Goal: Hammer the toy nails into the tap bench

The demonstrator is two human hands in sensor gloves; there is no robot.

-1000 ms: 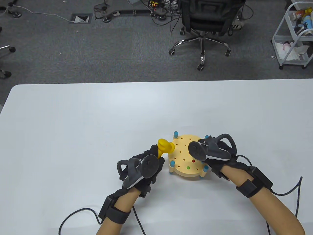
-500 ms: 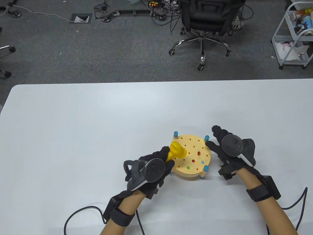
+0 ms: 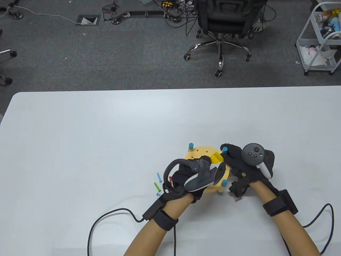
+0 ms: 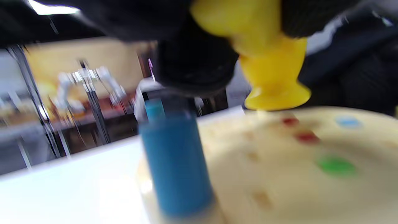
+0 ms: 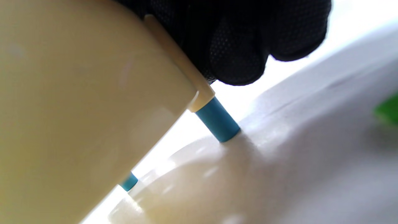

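The round cream tap bench [image 3: 200, 152] with blue corner posts stands on the white table. My left hand [image 3: 203, 166] is over it and grips the yellow toy hammer [image 3: 216, 158]. In the left wrist view the hammer head [image 4: 273, 84] is down on the bench top [image 4: 279, 193], next to red nails [image 4: 307, 137], a green nail [image 4: 337, 165] and a blue nail [image 4: 348, 122] set in holes. My right hand [image 3: 234, 160] holds the bench's right rim. In the right wrist view its fingers [image 5: 242, 40] rest on the rim above a blue leg [image 5: 217, 119].
Loose nails lie on the table left of the bench: a light blue one [image 3: 158, 177], a green one [image 3: 157, 186] and a red one [image 3: 170, 181]. Glove cables trail to the table's near edge. An office chair [image 3: 221, 24] and a cart [image 3: 319, 37] stand on the floor beyond.
My left hand has swung right across the bench and brought the hammer head down on its top. My right hand moved off the bench top to its right rim. The loose nails are uncovered.
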